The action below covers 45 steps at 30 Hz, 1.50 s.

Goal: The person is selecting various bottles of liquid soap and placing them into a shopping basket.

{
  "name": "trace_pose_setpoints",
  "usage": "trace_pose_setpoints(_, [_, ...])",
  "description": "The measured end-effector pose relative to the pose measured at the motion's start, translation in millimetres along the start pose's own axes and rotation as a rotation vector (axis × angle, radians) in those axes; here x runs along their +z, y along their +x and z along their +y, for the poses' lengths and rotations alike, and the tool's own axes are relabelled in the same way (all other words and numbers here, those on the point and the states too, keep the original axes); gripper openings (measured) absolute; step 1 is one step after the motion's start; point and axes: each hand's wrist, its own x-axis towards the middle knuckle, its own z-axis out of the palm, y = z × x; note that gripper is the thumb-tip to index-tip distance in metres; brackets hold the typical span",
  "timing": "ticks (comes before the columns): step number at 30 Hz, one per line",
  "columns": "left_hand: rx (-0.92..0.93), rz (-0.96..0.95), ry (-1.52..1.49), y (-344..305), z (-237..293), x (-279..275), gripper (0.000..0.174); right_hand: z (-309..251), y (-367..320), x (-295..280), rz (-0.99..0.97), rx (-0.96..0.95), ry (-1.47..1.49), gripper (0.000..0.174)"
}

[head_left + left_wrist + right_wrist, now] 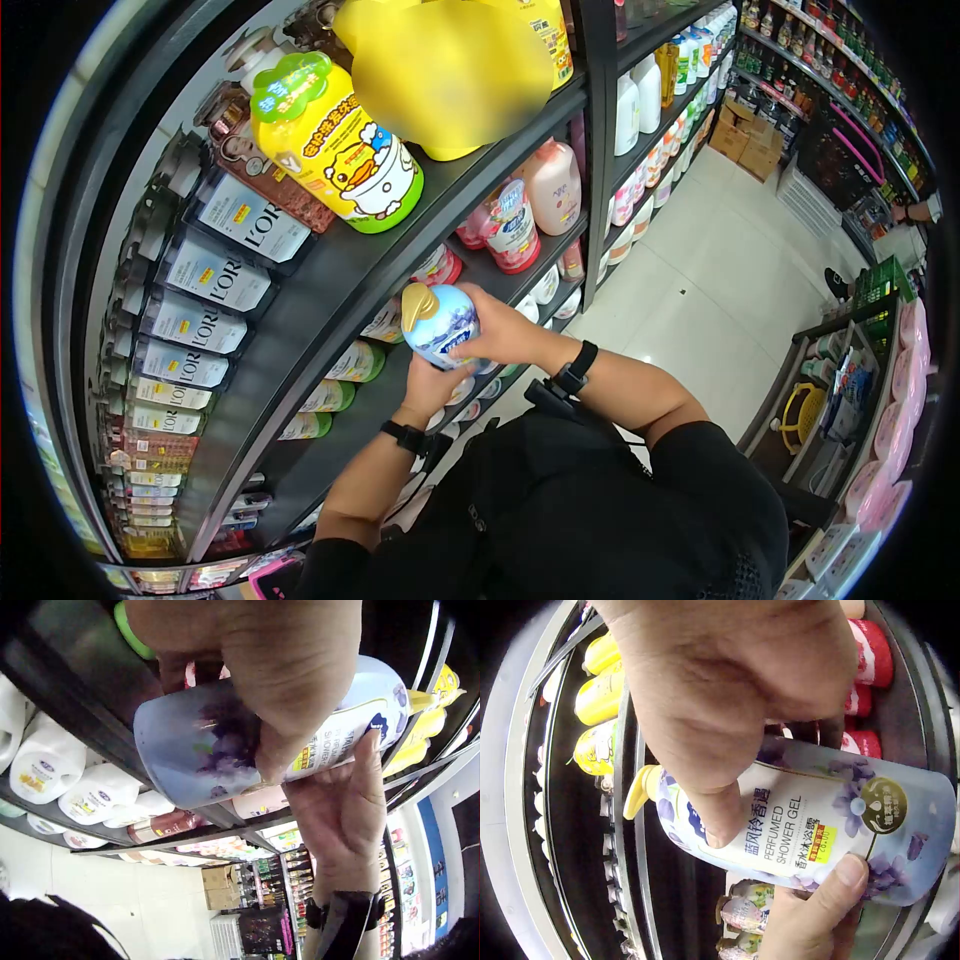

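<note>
Both hands hold a light blue shower gel bottle (436,338) with a gold pump, purple flowers on its label and a yellow price sticker (822,845). My left hand (432,388) grips the lower part, its thumb lying across the label in the left wrist view, where the bottle (187,750) is tilted. Nearer the pump (637,792), my right hand (500,328) curls round the bottle, thumb on the label. The palm and thumb of the right hand (345,817) show in the left wrist view. Fingers behind the bottle are partly hidden.
Black shelves (400,240) with bottles stand at the left and ahead. A yellow duck bottle (345,165) and pink bottles (512,228) are close by. Cardboard boxes (745,138) and a black crate (838,150) lie beyond the tiled floor (690,270). Another shelf unit stands at right.
</note>
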Motion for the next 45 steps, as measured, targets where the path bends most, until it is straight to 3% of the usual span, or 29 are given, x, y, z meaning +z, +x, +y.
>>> trace_pose_setpoints(4, [0.126, 0.071, 0.198, 32.7, -5.6, 3.9, 0.049, 13.3, 23.6, -17.2, 0.01, -0.125, -0.127, 0.086])
trace_pose_setpoints(7, [0.148, 0.083, 0.241, 56.7, -8.2, 10.5, 0.048, 13.9, 36.4, -32.0, -0.039, -0.094, -0.204, 0.086])
trace_pose_setpoints(8, [0.12, 0.044, 0.25, 66.4, -25.8, 5.2, 0.053, 12.7, 39.6, -35.6, -0.045, -0.094, -0.234, 0.081])
trace_pose_setpoints(11, [0.147, 0.158, 0.145, 77.9, -32.5, 12.7, 0.062, 21.3, 47.8, -41.8, 0.003, 0.029, -0.219, 0.075])
trace_pose_setpoints(12, [0.051, 0.091, 0.143, 83.8, -39.1, 6.2, 0.07, 32.4, 50.1, -40.3, 0.055, -0.043, -0.305, 0.069])
trace_pose_setpoints(13, [-0.04, 0.098, 0.169, 83.4, -34.3, 7.1, 0.07, 33.8, 49.0, -39.8, 0.056, 0.011, -0.254, 0.071])
trace_pose_setpoints(15, [-0.011, 0.06, 0.134, 80.2, -37.6, 11.6, 0.071, 42.3, 42.9, -37.4, 0.036, -0.015, -0.231, 0.075])
trace_pose_setpoints(16, [0.106, 0.012, 0.062, 88.1, -59.6, 10.1, 0.07, 48.8, 37.6, -39.3, 0.008, 0.001, -0.253, 0.074])
trace_pose_setpoints(18, [0.038, 0.083, 0.156, 93.8, -92.2, 6.3, 0.073, 70.5, 18.1, -48.3, -0.046, 0.033, -0.294, 0.074])
trace_pose_setpoints(22, [-0.04, 0.209, 0.322, 90.0, -69.9, 17.0, 0.08, 127.5, -55.3, -92.3, -0.059, 0.395, -0.283, 0.06])
trace_pose_setpoints(23, [-0.053, 0.225, 0.36, 89.4, -64.1, 18.5, 0.08, 133.5, -77.3, -103.0, 0.022, 0.386, -0.301, 0.057])
trace_pose_setpoints(24, [-0.051, 0.231, 0.373, 88.8, -62.9, 19.8, 0.081, 130.7, -97.4, -113.8, 0.063, 0.535, -0.32, 0.055])
trace_pose_setpoints(25, [-0.049, 0.242, 0.384, 88.1, -64.5, 20.9, 0.082, 164.2, -131.2, -129.3, 0.125, 0.527, -0.411, 0.054])
trace_pose_setpoints(27, [-0.04, 0.259, 0.409, 89.8, -66.1, 22.4, 0.084, 194.2, -193.8, -153.3, 0.166, 0.755, -0.646, 0.056])
trace_pose_setpoints(28, [-0.051, 0.268, 0.449, 87.5, -60.1, 22.9, 0.087, 228.5, -235.6, -166.9, 0.153, 0.947, -0.62, 0.056])
trace_pose_setpoints(29, [-0.06, 0.276, 0.441, 86.8, -59.2, 23.6, 0.087, 285.9, -293.3, -181.2, 0.117, 0.95, -0.832, 0.05])
trace_pose_setpoints(30, [-0.068, 0.284, 0.436, 86.8, -58.8, 23.5, 0.087, 293.8, -331.7, -178.9, 0.188, 1.084, -0.604, 0.04])
trace_pose_setpoints(31, [-0.076, 0.291, 0.432, 86.5, -57.7, 23.7, 0.087, 267.1, -336.7, -171.5, 0.005, 1.267, -0.57, 0.03])
trace_pose_setpoints(32, [-0.095, 0.292, 0.429, 85.2, -53.7, 24.3, 0.088, 240.2, -342.0, -164.2, -0.216, 1.426, -0.538, 0.039])
trace_pose_setpoints(35, [-0.088, 0.341, 0.45, 85.2, -55.5, 26.9, 0.088, 176.3, -344.2, -131.1, -0.362, 1.377, -0.653, 0.03])
trace_pose_setpoints(38, [-0.072, 0.35, 0.469, 86.6, -57.4, 27.7, 0.089, 236.8, -388.6, -133.6, -0.066, 1.323, -0.26, 0.023])
trace_pose_setpoints(41, [-0.054, 0.387, 0.485, 87.6, -63.0, 29.6, 0.088, 173.6, -304.3, -116.1, -0.247, 1.318, -0.388, 0.024])
trace_pose_setpoints(43, [-0.057, 0.369, 0.491, 84.9, -59.2, 29.8, 0.086, 184.7, -283.9, -121.5, -0.207, 1.39, -0.345, 0.023])
trace_pose_setpoints(44, [-0.06, 0.374, 0.498, 84.5, -56.1, 27.4, 0.085, 211.9, -288.1, -126.2, -0.047, 1.425, -0.185, 0.021])
trace_pose_setpoints(45, [0.008, 0.439, 0.496, 83.2, -54.2, 28.4, 0.077, 234.3, -290.3, -134.8, -0.024, 1.405, -0.134, 0.018])
